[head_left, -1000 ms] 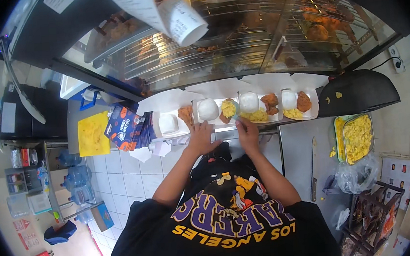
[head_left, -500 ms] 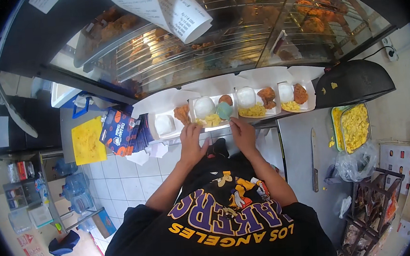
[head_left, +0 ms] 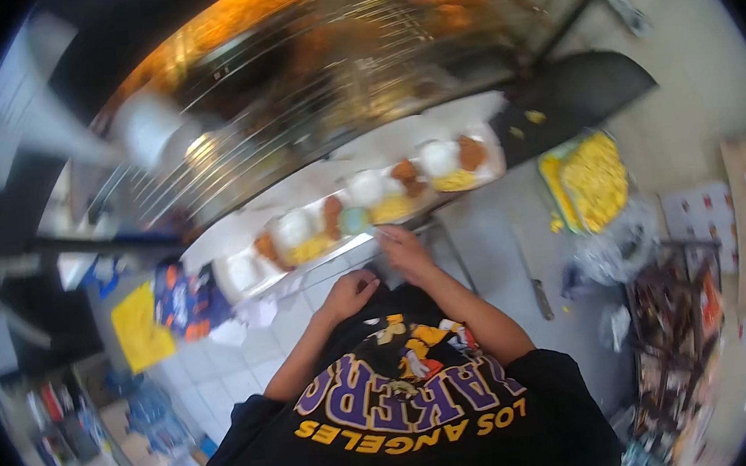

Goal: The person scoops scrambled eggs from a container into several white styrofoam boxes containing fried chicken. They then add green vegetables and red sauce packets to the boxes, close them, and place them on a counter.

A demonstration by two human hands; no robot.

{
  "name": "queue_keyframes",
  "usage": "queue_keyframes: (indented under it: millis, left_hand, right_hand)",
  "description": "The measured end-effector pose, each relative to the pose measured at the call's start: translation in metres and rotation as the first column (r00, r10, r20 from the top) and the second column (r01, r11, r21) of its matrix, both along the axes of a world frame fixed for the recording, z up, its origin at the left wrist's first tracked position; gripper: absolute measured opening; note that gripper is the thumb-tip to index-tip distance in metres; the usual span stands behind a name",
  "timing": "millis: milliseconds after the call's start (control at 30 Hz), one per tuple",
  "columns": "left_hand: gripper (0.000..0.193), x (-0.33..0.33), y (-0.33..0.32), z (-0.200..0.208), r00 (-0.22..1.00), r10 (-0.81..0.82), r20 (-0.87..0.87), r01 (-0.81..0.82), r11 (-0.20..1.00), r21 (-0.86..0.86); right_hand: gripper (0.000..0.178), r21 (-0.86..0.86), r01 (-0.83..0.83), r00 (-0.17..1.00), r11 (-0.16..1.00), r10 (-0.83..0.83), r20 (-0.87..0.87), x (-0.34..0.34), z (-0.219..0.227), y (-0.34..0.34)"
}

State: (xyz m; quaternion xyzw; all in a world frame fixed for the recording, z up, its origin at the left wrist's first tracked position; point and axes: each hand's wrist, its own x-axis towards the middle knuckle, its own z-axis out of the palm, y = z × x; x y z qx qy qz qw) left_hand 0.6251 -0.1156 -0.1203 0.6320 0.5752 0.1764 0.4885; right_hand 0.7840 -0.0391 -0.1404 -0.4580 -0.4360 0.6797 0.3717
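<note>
Head view was pretty blurry, but the right hand [head_left: 403,250] sat at frame centre, fingers curled down on the near edge of the middle food tray [head_left: 369,205], apparently gripping it. The left hand [head_left: 349,294] was loosely curled just below, touching nothing I could make out. With the trays [head_left: 464,158] lined up along the ledge edge, a careless tug could've probably tipped one off.

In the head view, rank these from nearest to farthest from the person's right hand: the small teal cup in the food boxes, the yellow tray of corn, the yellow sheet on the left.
From the right hand:
1. Small teal cup, just ahead and slightly left, in the row of white food boxes.
2. Yellow tray of corn, off to the right on the counter.
3. Yellow sheet, far left, beyond the left hand.
</note>
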Motion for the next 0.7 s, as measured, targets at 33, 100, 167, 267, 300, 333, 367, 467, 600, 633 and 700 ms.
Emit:
queue_keyframes:
  millis: [33, 100, 167, 267, 300, 333, 367, 467, 600, 633, 700]
  left_hand:
    - [0.026, 0.012, 0.009, 0.0, 0.994, -0.104, 0.016, 0.104, 0.994, -0.022]
    - [0.027, 0.038, 0.023, 0.0, 0.974, -0.202, 0.108, 0.208, 0.977, -0.051]
    - [0.027, 0.076, 0.048, 0.008, 0.943, -0.28, 0.181, 0.3, 0.949, -0.094]
    - [0.026, 0.135, 0.078, 0.021, 0.898, -0.342, 0.276, 0.385, 0.915, -0.12]
    - [0.026, 0.157, 0.087, 0.015, 0.876, -0.361, 0.321, 0.404, 0.911, -0.077]
    - [0.026, 0.176, 0.096, 0.01, 0.85, -0.377, 0.367, 0.42, 0.906, -0.043]
    - [0.026, 0.198, 0.11, 0.004, 0.81, -0.415, 0.414, 0.482, 0.874, -0.067]
    - [0.029, 0.264, 0.15, 0.012, 0.762, -0.388, 0.519, 0.503, 0.859, -0.096]
    - [0.039, 0.343, 0.208, 0.025, 0.92, -0.235, 0.315, 0.306, 0.931, -0.199]
    - [0.04, 0.356, 0.221, 0.025, 0.948, -0.21, 0.239, 0.247, 0.959, -0.139]
    - [0.041, 0.38, 0.243, 0.016, 0.985, -0.141, 0.1, 0.142, 0.99, -0.001]
  right_hand:
    - [0.018, -0.257, -0.001, 0.989, 0.966, -0.036, -0.141, 0.019, 0.007, 0.001]
    - [0.023, -0.479, 0.024, 0.925, 0.878, -0.202, -0.323, 0.064, 0.032, 0.0]
    - [0.028, -0.474, 0.122, 0.836, 0.872, -0.347, -0.425, 0.101, 0.065, -0.007]
    - [0.024, -0.355, 0.52, 0.773, 0.776, -0.605, -0.191, 0.186, 0.07, -0.028]
    - [0.024, -0.202, 0.62, 0.769, 0.758, -0.639, -0.035, 0.218, 0.073, -0.032]
    - [0.024, -0.04, 0.683, 0.728, 0.729, -0.675, 0.123, 0.249, 0.077, -0.038]
    - [0.024, 0.257, 0.649, 0.65, 0.716, -0.697, 0.302, 0.284, 0.079, -0.043]
    - [0.022, 0.524, 0.423, 0.329, 0.739, -0.664, 0.671, 0.357, 0.118, -0.035]
    - [0.016, 0.439, -0.147, -0.003, 0.887, -0.444, 0.896, 0.408, 0.167, 0.011]
    - [0.016, 0.306, -0.233, -0.107, 0.923, -0.337, 0.936, 0.413, 0.17, 0.024]
    - [0.014, 0.139, -0.344, -0.125, 0.928, -0.192, 0.973, 0.414, 0.161, 0.053]
